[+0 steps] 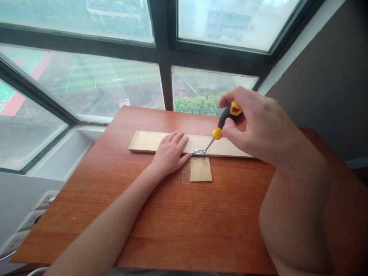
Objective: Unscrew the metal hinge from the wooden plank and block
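My right hand (pixel 255 119) is wrapped round the black-and-yellow handle of a screwdriver (pixel 217 133), held at a slant. Its metal shaft runs down to the right end of a small silver hinge (pixel 200 152), at the near edge of a long pale wooden board (pixel 146 141). My left hand (pixel 172 151) lies flat on the board, fingers stretched out, thumb close to the hinge. Just below the hinge lies a small square wooden piece (pixel 201 170) with two dark holes near its top edge. Two loose screws (pixel 184 177) rest left of that piece.
Everything lies on a reddish-brown wooden table (pixel 184 222). Large windows with a dark frame (pixel 165 57) stand behind it. White power sockets (pixel 34 220) are at the lower left, beside the table edge. A grey wall (pixel 324 76) rises on the right.
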The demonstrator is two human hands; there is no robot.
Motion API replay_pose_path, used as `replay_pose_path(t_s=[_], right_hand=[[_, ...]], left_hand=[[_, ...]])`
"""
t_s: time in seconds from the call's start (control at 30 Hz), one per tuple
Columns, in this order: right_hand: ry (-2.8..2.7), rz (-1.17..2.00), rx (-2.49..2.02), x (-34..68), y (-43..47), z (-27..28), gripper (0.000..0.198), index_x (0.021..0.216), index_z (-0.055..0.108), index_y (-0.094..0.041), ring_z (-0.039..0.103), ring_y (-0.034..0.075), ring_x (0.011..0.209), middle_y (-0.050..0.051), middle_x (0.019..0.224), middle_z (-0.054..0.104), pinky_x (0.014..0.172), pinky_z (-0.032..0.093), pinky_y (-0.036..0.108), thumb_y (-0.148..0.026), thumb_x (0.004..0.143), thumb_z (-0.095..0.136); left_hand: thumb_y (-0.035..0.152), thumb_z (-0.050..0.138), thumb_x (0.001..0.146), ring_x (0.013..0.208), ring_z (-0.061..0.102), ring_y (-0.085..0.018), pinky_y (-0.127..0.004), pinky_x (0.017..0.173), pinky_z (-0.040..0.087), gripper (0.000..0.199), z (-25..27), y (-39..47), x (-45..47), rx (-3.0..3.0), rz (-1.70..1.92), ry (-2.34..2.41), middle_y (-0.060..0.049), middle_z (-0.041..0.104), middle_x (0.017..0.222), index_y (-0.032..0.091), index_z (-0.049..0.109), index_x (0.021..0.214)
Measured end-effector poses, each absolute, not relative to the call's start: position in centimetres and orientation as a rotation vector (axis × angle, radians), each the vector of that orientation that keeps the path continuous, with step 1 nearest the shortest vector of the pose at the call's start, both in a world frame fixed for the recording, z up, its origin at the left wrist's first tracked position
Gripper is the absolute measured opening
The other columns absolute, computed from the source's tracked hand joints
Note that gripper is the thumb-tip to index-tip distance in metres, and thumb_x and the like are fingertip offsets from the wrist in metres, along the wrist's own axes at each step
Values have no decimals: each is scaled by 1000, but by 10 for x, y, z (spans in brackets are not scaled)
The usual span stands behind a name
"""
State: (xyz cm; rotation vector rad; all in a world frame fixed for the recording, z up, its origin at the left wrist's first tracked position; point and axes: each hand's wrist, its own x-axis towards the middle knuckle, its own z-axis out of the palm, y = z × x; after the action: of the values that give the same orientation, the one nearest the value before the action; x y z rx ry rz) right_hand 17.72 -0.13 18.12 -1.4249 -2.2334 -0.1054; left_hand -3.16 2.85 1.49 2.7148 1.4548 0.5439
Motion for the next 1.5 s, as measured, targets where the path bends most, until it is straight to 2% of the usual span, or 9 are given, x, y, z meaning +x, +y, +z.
replay_pose_path(t_s=[0.1, 0.23, 0.33, 0.43, 0.63, 0.87, 1.1, 1.27, 1.5], right_hand=[[-2222, -102, -1451, 177, -1, 181, 22, 103, 58, -25, 59, 20, 77, 4, 97, 66, 66, 43, 34, -23, 83, 52], [-2102, -247, -1589, 178, 2, 180, 22, 89, 62, -24, 56, 21, 65, 2, 73, 64, 56, 36, 35, -42, 88, 51], [-2161, -181, -1497, 179, 0, 182, 15, 94, 62, -24, 58, 22, 71, 4, 84, 67, 60, 39, 36, -28, 87, 50], [-2210, -120, -1410, 180, -1, 183, 25, 103, 60, -25, 59, 23, 78, 6, 99, 66, 66, 42, 37, -19, 80, 50], [-2121, -222, -1571, 178, 2, 180, 21, 93, 63, -22, 56, 22, 64, 5, 75, 65, 58, 36, 35, -39, 87, 51], [-2215, -157, -1435, 178, -1, 182, 23, 100, 60, -22, 57, 22, 76, 5, 92, 64, 65, 39, 35, -20, 78, 52], [-2151, -195, -1463, 175, 1, 182, 18, 98, 61, -23, 57, 21, 70, 4, 83, 65, 63, 39, 34, -33, 86, 54], [-2103, -250, -1519, 179, 4, 179, 22, 91, 63, -22, 54, 19, 65, 2, 75, 62, 58, 36, 33, -42, 83, 62], [-2260, -76, -1356, 184, -1, 184, 27, 106, 57, -24, 60, 19, 77, 3, 97, 65, 68, 44, 32, -20, 78, 59]], left_hand=[[46, 52, 89, 133, 37, -31, -46, 111, 31, 51, 15, 28, -32, 2719, 537, 1454, -14, 47, 140, 17, 48, 130], [45, 52, 88, 133, 38, -31, -47, 111, 31, 49, 16, 28, -32, 2719, 542, 1447, -14, 47, 141, 18, 48, 130], [45, 53, 88, 133, 38, -31, -47, 111, 31, 49, 16, 28, -32, 2715, 548, 1442, -14, 47, 141, 18, 48, 130], [44, 53, 88, 133, 37, -31, -47, 111, 30, 49, 16, 28, -32, 2704, 558, 1441, -13, 46, 141, 19, 48, 130], [44, 53, 88, 133, 38, -31, -47, 111, 30, 49, 16, 28, -32, 2689, 561, 1444, -13, 46, 141, 19, 48, 130], [46, 53, 88, 133, 37, -31, -46, 112, 30, 50, 15, 28, -32, 2706, 546, 1454, -13, 46, 141, 19, 48, 131], [46, 53, 88, 133, 37, -31, -47, 112, 30, 50, 16, 28, -32, 2706, 537, 1452, -14, 46, 141, 18, 47, 130], [44, 54, 88, 134, 37, -31, -47, 112, 30, 50, 16, 28, -32, 2685, 559, 1442, -13, 46, 141, 20, 48, 130], [46, 52, 89, 133, 37, -31, -47, 112, 30, 50, 15, 28, -32, 2694, 553, 1449, -13, 46, 141, 19, 48, 130]])
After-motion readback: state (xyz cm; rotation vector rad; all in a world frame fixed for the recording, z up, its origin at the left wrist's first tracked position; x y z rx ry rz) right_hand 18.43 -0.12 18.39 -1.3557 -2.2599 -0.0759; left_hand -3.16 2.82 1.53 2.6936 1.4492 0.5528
